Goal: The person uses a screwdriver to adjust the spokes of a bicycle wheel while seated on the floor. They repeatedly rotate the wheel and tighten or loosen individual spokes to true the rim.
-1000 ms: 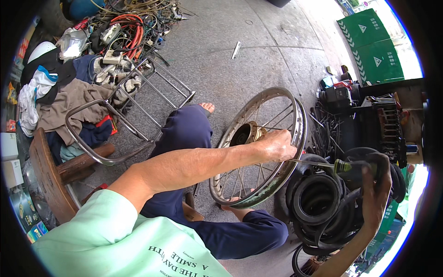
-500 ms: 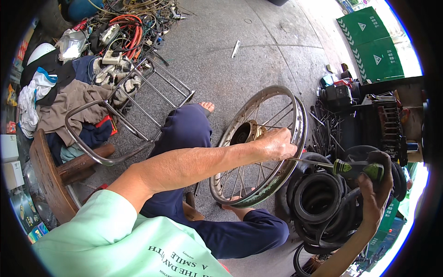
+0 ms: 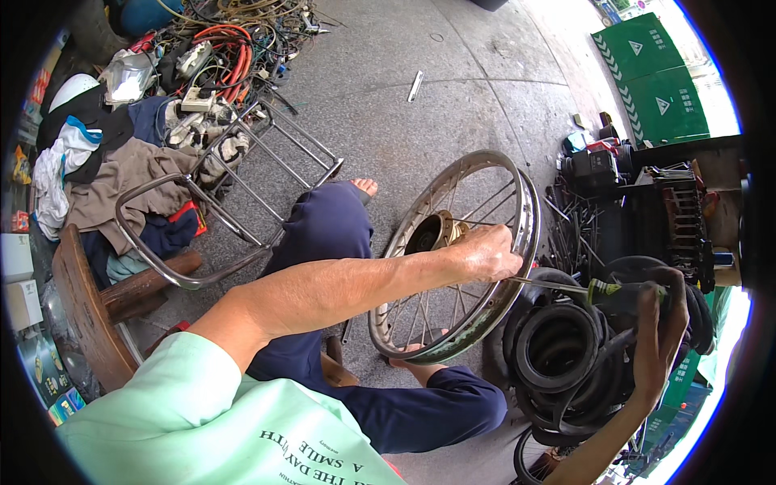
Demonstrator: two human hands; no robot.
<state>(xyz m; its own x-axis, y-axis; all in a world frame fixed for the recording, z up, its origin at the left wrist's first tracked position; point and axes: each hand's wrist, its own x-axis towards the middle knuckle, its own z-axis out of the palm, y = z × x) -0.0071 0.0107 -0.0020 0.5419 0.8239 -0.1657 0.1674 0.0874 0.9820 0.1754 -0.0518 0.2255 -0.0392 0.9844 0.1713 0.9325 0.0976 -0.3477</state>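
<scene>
A spoked metal wheel rim [image 3: 453, 349] stands tilted between my legs, its hub [image 3: 432, 230] turned toward the left. My left hand [image 3: 487, 252] is closed at the rim's right side; what lies under its fingers is hidden. My right hand [image 3: 659, 323] grips a screwdriver [image 3: 602, 288] by its green and black handle. The screwdriver's metal shaft runs left to the outside of the rim, close by my left hand. Its tip cannot be seen clearly. My bare foot touches the wheel's lower edge.
Black tyres [image 3: 558, 347] are stacked right of the wheel. Behind them lie loose metal tools [image 3: 570, 222] and a dark tool rack [image 3: 683, 210]. On the left are a chrome tubular frame [image 3: 182, 281], a wooden stool [image 3: 89, 315], piled clothes [image 3: 129, 182] and tangled cables [image 3: 234, 56].
The screwdriver handle has turned in my right hand, whose fingers have shifted round it and look blurred. My left hand and the wheel have stayed almost in place.
</scene>
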